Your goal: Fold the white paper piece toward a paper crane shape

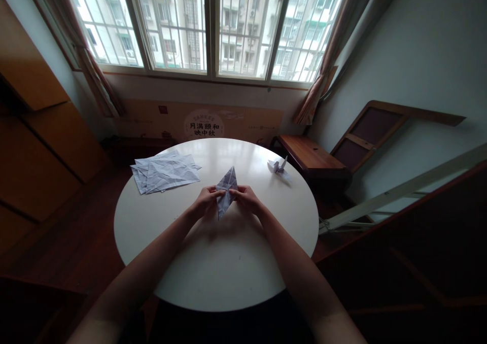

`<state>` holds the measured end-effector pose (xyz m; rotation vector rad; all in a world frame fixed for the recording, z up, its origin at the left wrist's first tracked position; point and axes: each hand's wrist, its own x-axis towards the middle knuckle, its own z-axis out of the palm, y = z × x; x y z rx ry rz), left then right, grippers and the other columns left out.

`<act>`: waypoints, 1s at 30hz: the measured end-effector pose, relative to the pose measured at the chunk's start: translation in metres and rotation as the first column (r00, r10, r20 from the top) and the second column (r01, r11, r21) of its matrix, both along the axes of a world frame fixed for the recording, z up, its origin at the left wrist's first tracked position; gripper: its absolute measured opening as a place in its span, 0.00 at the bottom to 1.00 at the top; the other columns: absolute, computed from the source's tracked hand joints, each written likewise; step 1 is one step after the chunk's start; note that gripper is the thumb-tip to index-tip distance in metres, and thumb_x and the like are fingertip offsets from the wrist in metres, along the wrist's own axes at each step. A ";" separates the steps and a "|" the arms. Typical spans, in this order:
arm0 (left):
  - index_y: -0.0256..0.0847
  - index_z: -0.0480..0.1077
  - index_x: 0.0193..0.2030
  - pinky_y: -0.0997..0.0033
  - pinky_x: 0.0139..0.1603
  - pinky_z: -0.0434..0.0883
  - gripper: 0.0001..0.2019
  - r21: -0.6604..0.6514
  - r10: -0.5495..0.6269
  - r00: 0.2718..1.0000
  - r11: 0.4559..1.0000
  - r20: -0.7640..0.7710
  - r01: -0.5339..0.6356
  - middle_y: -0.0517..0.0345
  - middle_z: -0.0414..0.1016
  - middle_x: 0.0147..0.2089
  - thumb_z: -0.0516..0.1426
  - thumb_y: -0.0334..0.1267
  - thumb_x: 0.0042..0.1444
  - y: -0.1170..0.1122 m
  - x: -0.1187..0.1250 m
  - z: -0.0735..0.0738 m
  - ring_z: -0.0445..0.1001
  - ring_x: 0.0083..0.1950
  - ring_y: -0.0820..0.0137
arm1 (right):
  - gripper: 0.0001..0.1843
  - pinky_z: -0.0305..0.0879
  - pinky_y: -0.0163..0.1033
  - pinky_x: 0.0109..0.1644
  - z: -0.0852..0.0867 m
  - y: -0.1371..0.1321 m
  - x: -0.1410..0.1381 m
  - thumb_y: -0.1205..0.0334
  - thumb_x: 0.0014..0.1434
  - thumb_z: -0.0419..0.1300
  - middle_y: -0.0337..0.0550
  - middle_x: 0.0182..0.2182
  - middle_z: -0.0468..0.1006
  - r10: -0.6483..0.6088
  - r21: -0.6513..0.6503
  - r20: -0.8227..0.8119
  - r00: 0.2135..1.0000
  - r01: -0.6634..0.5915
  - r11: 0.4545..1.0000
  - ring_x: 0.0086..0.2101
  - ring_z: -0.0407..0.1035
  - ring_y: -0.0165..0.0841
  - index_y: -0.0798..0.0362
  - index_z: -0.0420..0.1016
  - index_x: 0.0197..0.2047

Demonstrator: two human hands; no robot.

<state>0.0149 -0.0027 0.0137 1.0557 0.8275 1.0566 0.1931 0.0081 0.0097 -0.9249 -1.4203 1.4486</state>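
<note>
A folded, diamond-shaped piece of pale paper is held upright over the middle of a round white table. My left hand pinches its left edge with closed fingers. From the other side, my right hand pinches its right edge. Both forearms reach in from the near side of the table.
A stack of creased paper sheets lies at the table's far left. A finished paper crane stands at its far right. A wooden desk and chair sit right of the table, cabinets to the left, a barred window beyond.
</note>
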 end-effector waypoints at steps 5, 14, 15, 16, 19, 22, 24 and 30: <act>0.32 0.77 0.37 0.68 0.36 0.74 0.18 -0.006 0.000 1.000 1.000 0.007 0.000 0.49 0.80 0.33 0.70 0.40 0.40 -0.001 0.000 0.001 0.78 0.34 0.65 | 0.23 0.55 0.35 0.31 0.000 0.000 0.000 0.44 0.41 0.70 0.37 0.21 0.69 0.002 -0.015 -0.010 1.000 -0.002 1.000 0.24 0.59 0.27 0.58 0.75 0.26; 0.31 0.77 0.38 0.65 0.39 0.75 0.19 -0.008 -0.008 0.999 1.000 0.034 0.008 0.48 0.80 0.33 0.70 0.42 0.40 -0.004 0.001 0.004 0.79 0.35 0.63 | 0.24 0.54 0.35 0.31 -0.002 0.002 0.001 0.43 0.42 0.69 0.36 0.22 0.68 0.027 0.004 -0.009 1.000 -0.027 1.000 0.24 0.58 0.26 0.57 0.75 0.27; 0.31 0.77 0.38 0.65 0.39 0.75 0.20 -0.003 -0.001 0.999 1.000 0.034 0.001 0.48 0.80 0.33 0.70 0.42 0.40 -0.005 0.002 0.004 0.79 0.35 0.62 | 0.23 0.53 0.35 0.31 -0.002 0.001 0.001 0.43 0.43 0.69 0.36 0.22 0.68 0.027 0.010 -0.004 1.000 -0.027 1.000 0.24 0.58 0.26 0.58 0.75 0.27; 0.31 0.76 0.38 0.64 0.39 0.75 0.20 -0.002 0.006 1.000 1.000 0.030 -0.006 0.48 0.81 0.34 0.70 0.43 0.39 -0.005 0.002 0.004 0.79 0.34 0.62 | 0.23 0.53 0.35 0.30 -0.001 0.001 0.001 0.44 0.43 0.69 0.36 0.22 0.68 0.026 0.013 0.004 1.000 -0.026 1.000 0.25 0.58 0.26 0.58 0.75 0.27; 0.31 0.76 0.37 0.65 0.39 0.74 0.22 -0.002 0.030 1.000 1.000 -0.002 -0.030 0.49 0.81 0.33 0.71 0.44 0.38 -0.005 0.001 0.002 0.79 0.33 0.63 | 0.23 0.52 0.35 0.30 0.000 -0.001 0.002 0.44 0.43 0.69 0.37 0.22 0.68 0.024 0.026 0.032 0.999 -0.025 0.999 0.25 0.58 0.26 0.59 0.75 0.27; 0.30 0.76 0.38 0.66 0.37 0.74 0.23 0.042 0.036 0.996 0.999 -0.081 -0.033 0.49 0.80 0.33 0.69 0.47 0.41 -0.003 0.000 -0.001 0.78 0.33 0.63 | 0.23 0.52 0.35 0.30 0.001 -0.003 0.002 0.43 0.43 0.68 0.36 0.20 0.67 0.019 0.045 0.054 0.998 -0.021 0.999 0.24 0.58 0.26 0.58 0.74 0.24; 0.30 0.76 0.40 0.67 0.36 0.73 0.22 0.149 0.058 0.986 0.988 -0.155 -0.034 0.50 0.80 0.34 0.67 0.48 0.45 -0.002 -0.002 -0.001 0.78 0.34 0.63 | 0.23 0.53 0.35 0.29 0.000 -0.002 0.001 0.43 0.44 0.67 0.36 0.19 0.67 0.005 0.064 0.073 0.997 -0.010 0.998 0.24 0.58 0.26 0.58 0.75 0.24; 0.36 0.74 0.29 0.66 0.38 0.66 0.12 0.821 0.631 0.634 0.570 -0.446 0.010 0.53 0.75 0.32 0.56 0.40 0.59 -0.001 -0.017 0.012 0.71 0.35 0.67 | 0.27 0.62 0.35 0.31 -0.001 0.011 0.007 0.41 0.50 0.61 0.41 0.28 0.74 -0.406 0.184 -0.003 0.914 0.399 0.898 0.27 0.65 0.29 0.57 0.76 0.44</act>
